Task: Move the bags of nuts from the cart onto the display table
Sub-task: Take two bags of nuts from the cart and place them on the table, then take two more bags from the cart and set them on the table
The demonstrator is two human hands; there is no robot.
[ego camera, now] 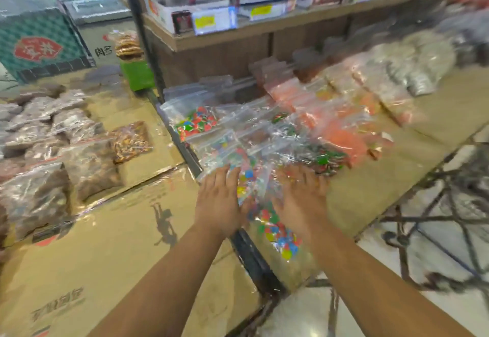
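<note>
Clear bags of brown nuts (130,141) lie in rows on flattened cardboard boxes (105,244) at the left. My left hand (217,199) and my right hand (301,194) are stretched forward, palms down, fingers apart. Both rest on a heap of clear zip bags of coloured sweets (280,233) on the cardboard-covered surface (370,186) to the right. One such bag lies between and under my hands. Neither hand is closed around anything. The picture is blurred by motion.
A black metal post and bar (254,260) divide the left boxes from the right surface. Bags of orange pieces (344,130) and pale bags lie farther right. A wooden shelf (238,32) with price tags runs behind. A dark wire frame (436,204) stands at the lower right.
</note>
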